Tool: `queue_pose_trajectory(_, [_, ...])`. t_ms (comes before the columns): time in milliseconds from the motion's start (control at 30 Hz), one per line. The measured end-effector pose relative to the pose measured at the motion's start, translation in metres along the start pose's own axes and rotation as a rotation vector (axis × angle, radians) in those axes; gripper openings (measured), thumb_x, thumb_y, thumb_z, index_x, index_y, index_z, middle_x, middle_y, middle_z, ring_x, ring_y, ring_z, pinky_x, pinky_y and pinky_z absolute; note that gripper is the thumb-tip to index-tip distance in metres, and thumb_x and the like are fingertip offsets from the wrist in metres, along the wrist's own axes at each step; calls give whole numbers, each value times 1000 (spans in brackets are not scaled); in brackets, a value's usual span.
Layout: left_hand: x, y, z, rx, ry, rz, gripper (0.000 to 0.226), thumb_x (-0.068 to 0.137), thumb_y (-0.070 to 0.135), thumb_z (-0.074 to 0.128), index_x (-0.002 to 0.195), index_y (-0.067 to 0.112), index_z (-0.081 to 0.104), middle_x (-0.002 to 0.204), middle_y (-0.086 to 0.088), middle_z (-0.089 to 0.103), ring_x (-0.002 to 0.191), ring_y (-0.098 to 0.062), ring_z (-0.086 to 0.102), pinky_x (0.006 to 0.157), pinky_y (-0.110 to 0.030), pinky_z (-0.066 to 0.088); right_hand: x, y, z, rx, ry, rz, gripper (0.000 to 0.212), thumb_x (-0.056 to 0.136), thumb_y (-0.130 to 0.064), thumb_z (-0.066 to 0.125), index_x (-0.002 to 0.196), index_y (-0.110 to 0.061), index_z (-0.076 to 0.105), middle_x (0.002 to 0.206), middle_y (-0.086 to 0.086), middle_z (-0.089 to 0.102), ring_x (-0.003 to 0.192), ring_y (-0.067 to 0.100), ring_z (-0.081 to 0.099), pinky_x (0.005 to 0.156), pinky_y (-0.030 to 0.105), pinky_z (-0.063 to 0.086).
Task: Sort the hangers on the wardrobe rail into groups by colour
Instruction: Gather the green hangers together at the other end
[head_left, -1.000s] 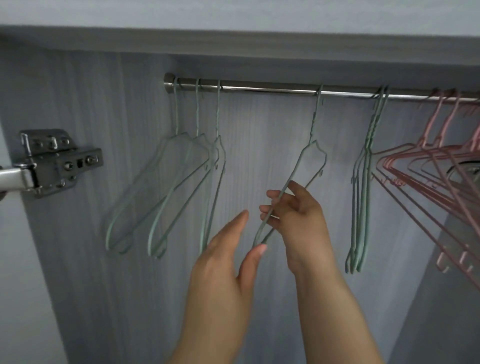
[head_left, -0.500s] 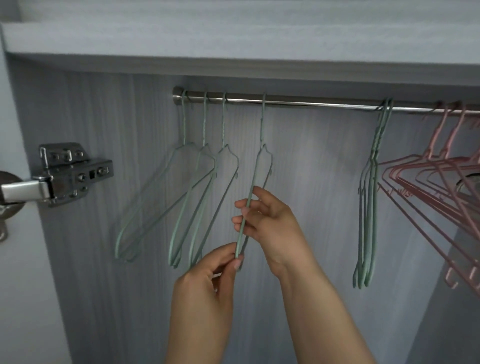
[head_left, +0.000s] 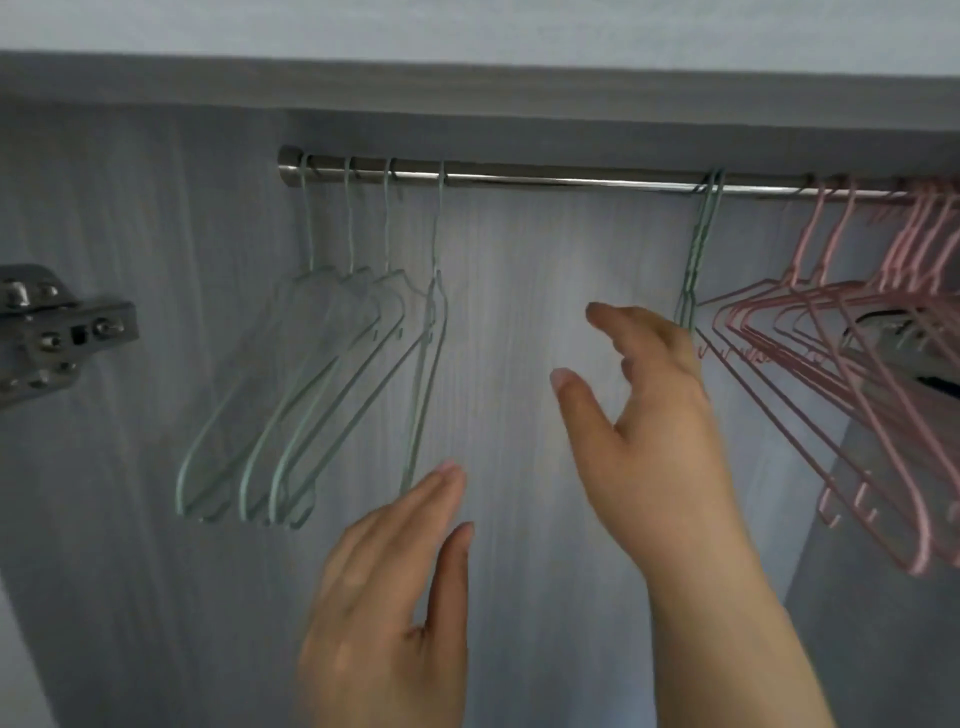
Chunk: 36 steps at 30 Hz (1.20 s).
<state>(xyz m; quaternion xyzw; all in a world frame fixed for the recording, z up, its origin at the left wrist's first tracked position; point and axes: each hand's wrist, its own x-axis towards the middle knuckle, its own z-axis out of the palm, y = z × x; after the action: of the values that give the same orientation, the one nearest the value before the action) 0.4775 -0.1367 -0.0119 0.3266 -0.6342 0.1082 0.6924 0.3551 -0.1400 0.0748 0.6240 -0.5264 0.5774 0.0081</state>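
Note:
A metal rail (head_left: 571, 181) runs across the wardrobe. Several mint green hangers (head_left: 291, 395) hang at its left end; the rightmost of them (head_left: 428, 364) hangs free. A small bunch of green hangers (head_left: 693, 270) hangs further right, beside several pink hangers (head_left: 831, 364) at the far right. My left hand (head_left: 395, 582) is open below the freed hanger, fingertips near its lower end. My right hand (head_left: 644, 410) is open, fingers spread, beside the green bunch, which it partly hides.
A metal door hinge (head_left: 57, 332) sticks out on the left wall. The grey wood-grain back panel (head_left: 519, 312) shows between the two green groups. A shelf edge (head_left: 467, 83) runs above the rail. A dark object (head_left: 883, 338) sits behind the pink hangers.
Both hands have let go of the green hanger, which now hangs with the left group. My right hand has moved right towards the green bunch. My left hand has opened.

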Motion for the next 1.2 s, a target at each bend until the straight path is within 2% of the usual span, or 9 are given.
queue_pose_trajectory(133, [9,39,41,-378,-362,-401,24,86,41,52,108,37,62,103,20,66,95,9,59,84,-5,43,5,25,-36,-126,79,79,46,91,-16,51,135,-22,41,138,-4,37,129,12,38,100,17,29])
queue_pose_trajectory(233, [13,46,84,-494,-633,-609,36,87,47,42,118,31,53,123,10,55,115,-4,50,103,-29,41,-2,35,-46,-81,64,134,47,92,-13,49,137,-22,38,140,-5,38,131,11,37,105,21,30])
queue_pose_trajectory(300, [19,48,102,-602,-666,-664,27,89,38,44,104,22,60,110,2,62,106,-13,56,95,-31,45,-4,42,-50,-56,55,190,49,93,-14,48,139,-21,35,142,-5,38,132,10,36,109,24,30])
queue_pose_trajectory(467, [18,51,114,-574,-597,-703,23,95,16,37,80,19,55,76,9,59,66,-1,53,55,-5,38,3,60,-47,67,10,359,50,95,-19,45,142,-22,30,139,-4,44,114,10,49,88,13,40])
queue_pose_trajectory(533, [18,51,113,-519,-536,-685,22,96,19,32,83,17,49,78,8,58,67,-1,52,56,-3,38,5,64,-41,116,-13,405,51,95,-21,46,142,-23,30,127,-6,49,91,1,52,68,4,38])
queue_pose_trajectory(700, [20,51,112,-381,-448,-615,22,97,23,24,81,16,39,68,7,47,57,-5,44,50,-11,36,9,66,-24,227,-95,496,59,94,-19,47,146,-20,19,108,-8,54,67,-9,51,48,-1,41])
queue_pose_trajectory(900, [17,36,100,-253,-338,-574,31,96,18,24,67,27,27,64,4,35,54,-7,31,49,-15,33,12,66,-14,327,-36,507,49,96,-10,38,143,-15,28,72,0,53,54,9,49,39,3,38])
queue_pose_trajectory(1033, [19,24,87,-219,-247,-575,32,95,13,26,65,25,26,61,3,32,52,-7,28,50,-12,34,14,71,-10,402,119,515,41,97,-17,40,137,-16,41,57,0,41,47,8,39,43,16,37])
queue_pose_trajectory(1200, [15,11,76,-162,-182,-562,32,95,12,28,64,23,28,59,3,31,50,-6,33,50,-11,33,11,70,9,387,66,448,39,95,-13,41,133,-16,48,49,-5,33,33,2,31,42,17,31])
